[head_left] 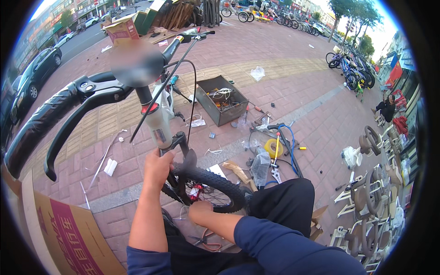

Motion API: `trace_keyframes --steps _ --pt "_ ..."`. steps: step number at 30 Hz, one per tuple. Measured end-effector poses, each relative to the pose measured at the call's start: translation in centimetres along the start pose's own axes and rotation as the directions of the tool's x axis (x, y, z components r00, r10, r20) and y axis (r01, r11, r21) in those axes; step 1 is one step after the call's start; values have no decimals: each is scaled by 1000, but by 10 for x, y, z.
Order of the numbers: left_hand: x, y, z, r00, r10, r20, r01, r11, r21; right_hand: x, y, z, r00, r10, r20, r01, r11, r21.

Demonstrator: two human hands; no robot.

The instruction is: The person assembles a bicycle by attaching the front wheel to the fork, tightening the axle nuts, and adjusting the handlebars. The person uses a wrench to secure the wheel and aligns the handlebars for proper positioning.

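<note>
A bicycle's front end stands before me. Its handlebar (43, 121), with a wrapped grip and a black brake lever (62, 137), reaches toward the left. My left hand (158, 168) is closed round the black fork (180, 143) just below the frame's head tube (160, 130). Under it is the front wheel, with a knobby black tyre (220, 187) and a red hub (196, 191). My right hand (200, 212) is low beside the wheel, close to the hub; its fingers are hidden. Red-handled pliers (207, 242) lie on the paving below my right forearm.
A metal toolbox (220, 110) full of tools stands ahead. Right of the wheel lie a yellow tape roll (273, 148), a blue hose (292, 149), a wrench (276, 175) and bubble wrap (261, 167). A cardboard box (75, 233) is at near left; several small white-framed cycles (366, 206) line the right.
</note>
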State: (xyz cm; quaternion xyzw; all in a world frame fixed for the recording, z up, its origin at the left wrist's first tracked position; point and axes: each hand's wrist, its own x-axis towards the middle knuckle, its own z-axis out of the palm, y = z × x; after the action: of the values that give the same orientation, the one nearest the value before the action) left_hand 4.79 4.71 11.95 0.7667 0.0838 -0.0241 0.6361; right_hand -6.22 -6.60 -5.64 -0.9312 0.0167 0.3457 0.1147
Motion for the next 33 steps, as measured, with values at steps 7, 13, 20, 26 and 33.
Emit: trace_keyframes --steps 7,13,20,26,33 --pt "-1 2 -1 1000 -25 16 25 999 -24 -20 58 27 998 -52 30 45 979 198" --pt "-4 0 7 1000 -26 -6 26 997 -70 31 57 101 999 -38 15 30 929 369" --pt "0 -4 5 1000 19 4 -18 996 -84 8 66 75 978 -122 -167 138 987 85" --pt "1 -4 2 1000 14 25 -13 999 -32 -65 50 -70 880 -430 -201 448 893 53" --pt "24 -7 -30 936 68 345 -28 993 -119 -79 102 -148 380 -290 -878 597 802 -7"
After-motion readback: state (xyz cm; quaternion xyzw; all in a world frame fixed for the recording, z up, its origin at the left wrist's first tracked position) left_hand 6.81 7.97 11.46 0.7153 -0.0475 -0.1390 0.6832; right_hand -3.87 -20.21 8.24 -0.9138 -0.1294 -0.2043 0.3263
